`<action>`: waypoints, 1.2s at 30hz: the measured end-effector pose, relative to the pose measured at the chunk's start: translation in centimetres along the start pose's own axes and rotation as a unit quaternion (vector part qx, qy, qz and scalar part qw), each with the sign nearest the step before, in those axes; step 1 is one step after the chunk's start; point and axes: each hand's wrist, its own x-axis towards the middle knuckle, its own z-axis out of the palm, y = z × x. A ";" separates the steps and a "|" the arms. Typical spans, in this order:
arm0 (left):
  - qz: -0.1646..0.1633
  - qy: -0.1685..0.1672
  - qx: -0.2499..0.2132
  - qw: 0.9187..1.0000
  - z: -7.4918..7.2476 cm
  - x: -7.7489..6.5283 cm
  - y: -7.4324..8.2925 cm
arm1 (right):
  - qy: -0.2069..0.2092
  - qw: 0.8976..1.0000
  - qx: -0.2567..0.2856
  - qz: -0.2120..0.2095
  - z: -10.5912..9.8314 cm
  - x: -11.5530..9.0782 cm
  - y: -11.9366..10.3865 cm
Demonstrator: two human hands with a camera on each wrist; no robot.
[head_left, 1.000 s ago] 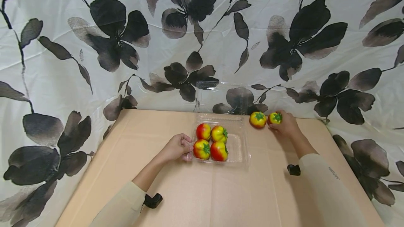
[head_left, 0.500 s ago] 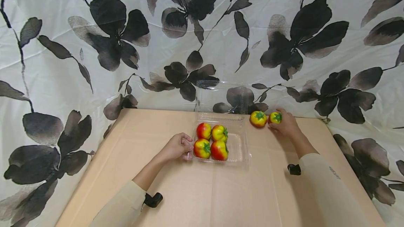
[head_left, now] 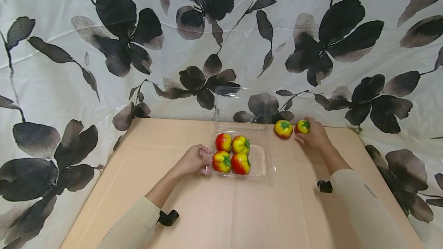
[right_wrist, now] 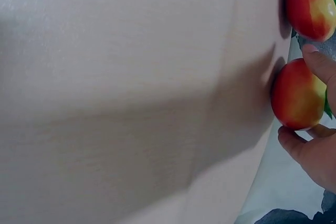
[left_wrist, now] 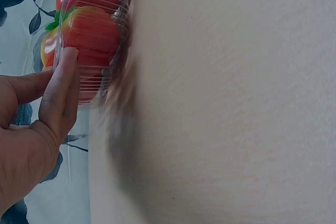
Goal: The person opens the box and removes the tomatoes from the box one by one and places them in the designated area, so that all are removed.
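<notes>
In the head view a clear plastic clamshell box (head_left: 259, 162) lies on the table, its lid (head_left: 243, 105) raised at the back. Several red-and-yellow, tomato-like fruits (head_left: 221, 161) with green leafy tops fill its left part. My left hand (head_left: 193, 160) pinches the box's left rim between thumb and fingers, as the left wrist view also shows. To the right, my right hand (head_left: 315, 134) grips a fruit of the same kind (head_left: 302, 126), thumb on one side and fingers on the other. Another such fruit (head_left: 283, 129) sits just left of it; in the right wrist view my fingertip lies between the two.
The tan table (head_left: 263, 214) ends at a back edge close behind the box and loose fruits. A white cloth (head_left: 166, 57) with dark flowers hangs behind it. Black wrist devices (head_left: 168, 218) show at both sleeves.
Both hands keep their places, the left at the box rim and the right around the fruit. The head view has shifted slightly.
</notes>
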 end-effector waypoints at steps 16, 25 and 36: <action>-0.007 0.000 -0.005 1.000 0.1 0.0 0.1 | -0.004 1.000 -0.010 -0.002 -0.2 -0.1 0.3; -0.007 0.002 -0.005 1.000 0.0 0.0 0.1 | -0.017 1.000 -0.011 0.000 -0.6 -0.1 0.4; -0.001 0.000 -0.009 1.000 0.0 -0.1 0.0 | -0.011 1.000 -0.001 0.007 -0.9 -0.2 -0.2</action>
